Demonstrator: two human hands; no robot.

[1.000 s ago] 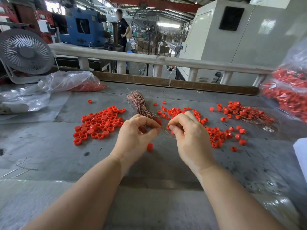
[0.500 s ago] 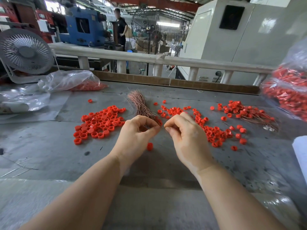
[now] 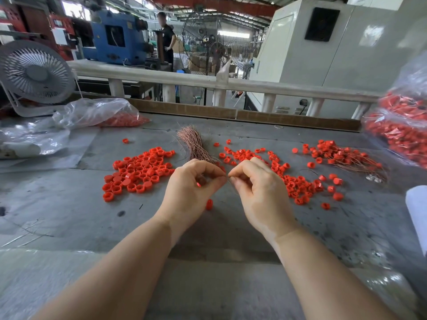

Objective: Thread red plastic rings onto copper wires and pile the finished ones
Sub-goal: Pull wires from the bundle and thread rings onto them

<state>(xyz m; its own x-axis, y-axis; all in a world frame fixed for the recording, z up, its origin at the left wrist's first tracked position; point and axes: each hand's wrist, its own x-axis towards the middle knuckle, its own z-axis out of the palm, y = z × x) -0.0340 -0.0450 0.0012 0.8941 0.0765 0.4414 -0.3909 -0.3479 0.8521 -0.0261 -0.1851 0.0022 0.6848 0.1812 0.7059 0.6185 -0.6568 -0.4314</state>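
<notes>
My left hand (image 3: 191, 188) and my right hand (image 3: 258, 188) meet fingertip to fingertip over the grey table. The left hand's curled fingers hold a red ring, which shows only as a sliver in the palm. The right hand pinches a thin copper wire (image 3: 232, 187) that runs down from its fingertips. A bundle of copper wires (image 3: 196, 146) lies just beyond the left hand. Loose red rings (image 3: 141, 169) are spread on the left, more rings (image 3: 293, 181) on the right. A pile of rings on wires (image 3: 339, 155) sits at the far right. One ring (image 3: 209, 204) lies below my hands.
A clear plastic bag with red rings (image 3: 108, 116) and a white fan (image 3: 34, 75) stand at the back left. A large bag of red parts (image 3: 402, 132) fills the right edge. A white roll (image 3: 418, 215) lies at the right. A person stands far behind the railing (image 3: 231, 85).
My right hand has shifted left toward the left hand, so the fingertips now nearly touch. The left hand has stayed in place.
</notes>
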